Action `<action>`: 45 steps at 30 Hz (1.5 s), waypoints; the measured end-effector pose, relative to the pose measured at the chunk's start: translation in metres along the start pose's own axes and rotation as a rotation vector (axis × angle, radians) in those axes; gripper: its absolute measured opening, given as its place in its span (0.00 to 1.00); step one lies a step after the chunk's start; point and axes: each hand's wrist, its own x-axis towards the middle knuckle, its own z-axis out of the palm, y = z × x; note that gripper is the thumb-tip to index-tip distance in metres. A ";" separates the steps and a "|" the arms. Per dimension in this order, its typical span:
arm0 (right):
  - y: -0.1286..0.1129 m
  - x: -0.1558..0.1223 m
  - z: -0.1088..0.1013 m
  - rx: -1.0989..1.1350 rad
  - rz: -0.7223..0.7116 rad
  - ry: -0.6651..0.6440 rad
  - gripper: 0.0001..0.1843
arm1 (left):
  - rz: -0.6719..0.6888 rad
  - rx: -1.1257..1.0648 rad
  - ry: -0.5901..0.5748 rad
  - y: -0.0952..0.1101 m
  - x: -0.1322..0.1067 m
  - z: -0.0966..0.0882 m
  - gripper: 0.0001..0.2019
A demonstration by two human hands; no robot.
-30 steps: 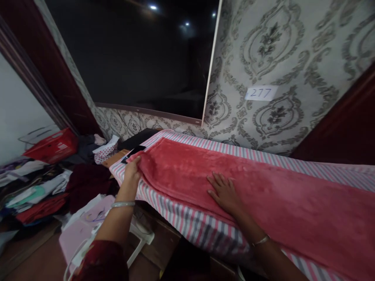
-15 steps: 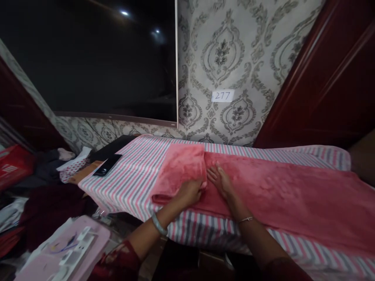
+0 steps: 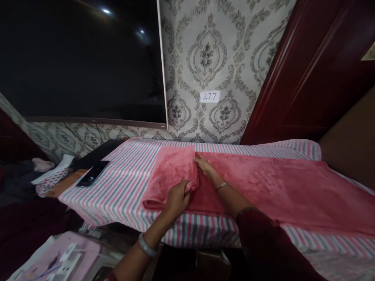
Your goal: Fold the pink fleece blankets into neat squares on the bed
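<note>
A pink plush blanket lies lengthwise on a table covered by a striped cloth. Its left end is doubled over into a thick folded section. My left hand pinches the near corner of that folded edge, lifting it slightly off the layer beneath. At the far part of the same edge is my right hand, its thumb and fingers closed around the fabric. A bracelet circles each wrist.
A black phone rests at the cloth's left side. Behind stand a large dark television and a patterned wall bearing a paper marked 277. A pink board with a white power strip sits lower left, near piled clothes.
My right hand has moved from lying on the blanket beside the fold to the fold's far edge and gripped it. My left hand keeps the near corner, now raised a little. The view has shifted right.
</note>
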 end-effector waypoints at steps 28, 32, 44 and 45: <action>0.009 0.040 -0.044 -0.288 -0.166 0.385 0.32 | 0.383 0.349 0.035 0.001 -0.023 0.070 0.27; 0.015 0.037 -0.054 -0.331 -0.115 0.392 0.29 | 0.392 0.437 0.077 0.000 -0.029 0.085 0.25; -0.003 0.077 -0.053 -0.345 -0.070 0.330 0.34 | 0.458 0.458 0.220 -0.012 -0.037 0.096 0.26; -0.001 0.078 -0.053 -0.356 -0.067 0.332 0.33 | 0.467 0.453 0.230 -0.013 -0.037 0.096 0.25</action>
